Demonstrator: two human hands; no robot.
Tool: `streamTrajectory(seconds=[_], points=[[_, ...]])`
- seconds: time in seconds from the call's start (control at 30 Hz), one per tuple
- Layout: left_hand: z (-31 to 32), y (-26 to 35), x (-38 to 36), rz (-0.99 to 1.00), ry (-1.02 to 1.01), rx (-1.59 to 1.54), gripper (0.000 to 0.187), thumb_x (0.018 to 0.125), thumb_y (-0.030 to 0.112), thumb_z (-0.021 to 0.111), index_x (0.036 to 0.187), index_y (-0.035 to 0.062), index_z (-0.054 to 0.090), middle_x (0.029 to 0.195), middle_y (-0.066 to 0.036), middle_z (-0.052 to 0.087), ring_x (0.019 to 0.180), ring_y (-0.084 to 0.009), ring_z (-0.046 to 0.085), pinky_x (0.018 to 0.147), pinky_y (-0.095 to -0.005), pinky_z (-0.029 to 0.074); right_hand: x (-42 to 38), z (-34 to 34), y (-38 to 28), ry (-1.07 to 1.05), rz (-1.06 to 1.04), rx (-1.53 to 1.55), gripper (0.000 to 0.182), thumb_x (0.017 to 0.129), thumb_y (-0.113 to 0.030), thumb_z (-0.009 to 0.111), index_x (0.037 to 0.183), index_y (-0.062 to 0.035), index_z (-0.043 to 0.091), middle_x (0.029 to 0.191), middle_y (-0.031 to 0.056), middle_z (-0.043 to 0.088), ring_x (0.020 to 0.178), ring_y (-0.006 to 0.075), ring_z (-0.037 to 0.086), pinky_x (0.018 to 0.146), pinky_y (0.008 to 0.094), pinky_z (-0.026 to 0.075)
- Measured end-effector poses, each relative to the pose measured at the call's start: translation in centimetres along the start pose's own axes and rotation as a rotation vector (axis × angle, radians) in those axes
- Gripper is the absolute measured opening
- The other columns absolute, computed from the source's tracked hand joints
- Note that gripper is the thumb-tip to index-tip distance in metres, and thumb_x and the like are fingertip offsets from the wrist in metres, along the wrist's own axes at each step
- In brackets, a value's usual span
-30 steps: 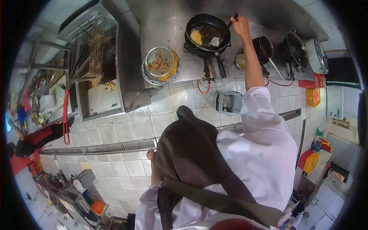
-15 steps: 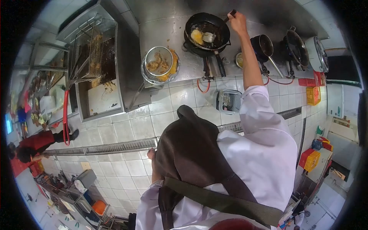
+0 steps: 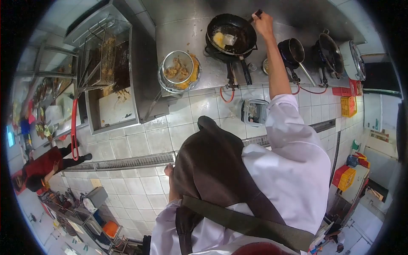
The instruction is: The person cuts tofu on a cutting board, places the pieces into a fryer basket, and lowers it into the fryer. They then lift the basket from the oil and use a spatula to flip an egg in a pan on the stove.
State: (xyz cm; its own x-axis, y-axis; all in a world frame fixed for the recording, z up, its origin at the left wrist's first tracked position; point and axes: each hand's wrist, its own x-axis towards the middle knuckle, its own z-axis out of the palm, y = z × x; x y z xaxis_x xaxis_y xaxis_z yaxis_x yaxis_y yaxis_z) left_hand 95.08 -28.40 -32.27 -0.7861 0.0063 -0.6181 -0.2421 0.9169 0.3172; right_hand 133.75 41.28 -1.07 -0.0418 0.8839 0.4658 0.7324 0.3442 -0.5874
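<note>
My right hand (image 3: 263, 24) is closed round the dark handle (image 3: 256, 15) of a black pan (image 3: 221, 25), or of a tool by its rim; which one I cannot make out. Inside the pan lies an egg (image 3: 224, 40), yellow on its left and whitish on its right. The pan rests on the stove counter, its other handle (image 3: 246, 71) pointing down toward the front edge. Low beside the brown apron (image 3: 212, 165) hangs my left hand (image 3: 169, 170), small in view with fingers curled; anything in it is hidden.
A strainer (image 3: 166, 76) of fried pieces sits over a bowl left of the pan. More pans (image 3: 296, 50) and a lidded pot (image 3: 356, 59) line the right. A fryer (image 3: 135, 68) with a basket (image 3: 98, 63) stands left. Another person (image 3: 40, 163) is at far left.
The person at far left has shifted, with more of the body and an arm now showing. The egg lies slightly differently in the pan. My right hand keeps its hold.
</note>
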Motion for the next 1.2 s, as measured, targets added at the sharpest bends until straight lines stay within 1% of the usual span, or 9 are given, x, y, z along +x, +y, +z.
streamTrajectory(seconds=[0.07,0.27,0.37,0.7,0.83,0.9,1.03,1.13,1.2], points=[[0.6,-2.1,2.3,0.157,-0.039,-0.043,0.031,0.080,0.029,0.059,0.077,-0.0001,0.067,0.069,-0.013,0.065,0.066,-0.0264,0.060,0.063,-0.0400,0.045,0.2,0.3,0.6,0.005,-0.013,-0.030,0.016,0.081,-0.019,0.061,0.082,-0.0036,0.063,0.067,0.0099,0.062,0.063,0.0233,0.060,0.062,0.0351,0.045],[0.3,-1.6,1.5,0.191,-0.025,0.065,0.038,0.076,0.037,0.057,0.073,0.0004,0.067,0.066,-0.014,0.064,0.065,-0.0284,0.060,0.064,-0.0409,0.045,0.1,0.2,-0.1,0.022,0.069,0.127,0.016,0.081,-0.019,0.061,0.083,-0.0035,0.063,0.067,0.0103,0.062,0.064,0.0241,0.061,0.063,0.0349,0.046],[0.5,-2.6,2.4,0.365,-0.016,0.160,0.037,0.075,0.036,0.057,0.075,0.0015,0.068,0.068,-0.014,0.065,0.067,-0.0295,0.060,0.067,-0.0414,0.046,0.0,0.5,1.3,-0.006,0.012,-0.087,0.017,0.080,-0.020,0.061,0.083,-0.0035,0.064,0.068,0.0092,0.063,0.064,0.0214,0.061,0.062,0.0337,0.046],[0.7,-0.9,0.9,0.032,-0.012,0.014,0.035,0.077,0.033,0.057,0.086,0.0016,0.069,0.079,-0.015,0.067,0.076,-0.0291,0.062,0.072,-0.0387,0.046,-0.3,1.2,2.1,0.022,0.055,0.030,0.015,0.082,-0.019,0.061,0.084,-0.0047,0.064,0.067,0.0069,0.062,0.063,0.0165,0.058,0.061,0.0319,0.045],[1.0,-2.6,2.8,0.344,-0.041,0.152,0.033,0.078,0.030,0.057,0.089,0.0006,0.068,0.081,-0.015,0.067,0.077,-0.0295,0.062,0.073,-0.0392,0.047,-0.2,0.9,1.1,0.021,0.096,0.134,0.013,0.082,-0.017,0.061,0.083,-0.0039,0.064,0.065,0.0058,0.061,0.062,0.0148,0.057,0.060,0.0321,0.045],[1.2,-3.3,3.9,0.081,-0.166,-0.061,0.034,0.078,0.031,0.059,0.089,0.0007,0.068,0.083,-0.015,0.067,0.077,-0.0299,0.063,0.074,-0.0399,0.047,-0.2,-0.1,0.1,0.030,0.063,0.135,0.013,0.082,-0.017,0.061,0.083,-0.0035,0.064,0.065,0.0055,0.061,0.062,0.0143,0.057,0.060,0.0322,0.045],[1.0,-2.4,2.5,0.100,-0.069,-0.078,0.035,0.077,0.033,0.059,0.085,0.0001,0.067,0.080,-0.015,0.067,0.077,-0.0300,0.062,0.074,-0.0398,0.047,-0.1,0.9,2.4,0.055,-0.016,-0.107,0.014,0.082,-0.017,0.061,0.083,-0.0027,0.063,0.064,0.0049,0.061,0.061,0.0134,0.057,0.059,0.0317,0.044],[-0.1,-0.4,-0.2,0.091,-0.059,0.098,0.033,0.077,0.031,0.059,0.084,-0.0004,0.067,0.081,-0.015,0.067,0.078,-0.0297,0.062,0.073,-0.0402,0.047,0.2,0.7,1.6,0.036,0.041,0.119,0.014,0.082,-0.017,0.061,0.083,-0.0025,0.063,0.064,0.0055,0.061,0.062,0.0141,0.058,0.059,0.0310,0.044],[-0.3,0.5,-1.2,-0.019,-0.045,-0.071,0.031,0.077,0.028,0.060,0.086,-0.0005,0.068,0.082,-0.016,0.067,0.078,-0.0295,0.062,0.073,-0.0402,0.046,0.5,0.8,2.3,0.048,-0.018,0.038,0.014,0.082,-0.017,0.061,0.083,-0.0026,0.063,0.065,0.0056,0.061,0.062,0.0143,0.058,0.059,0.0308,0.044]])
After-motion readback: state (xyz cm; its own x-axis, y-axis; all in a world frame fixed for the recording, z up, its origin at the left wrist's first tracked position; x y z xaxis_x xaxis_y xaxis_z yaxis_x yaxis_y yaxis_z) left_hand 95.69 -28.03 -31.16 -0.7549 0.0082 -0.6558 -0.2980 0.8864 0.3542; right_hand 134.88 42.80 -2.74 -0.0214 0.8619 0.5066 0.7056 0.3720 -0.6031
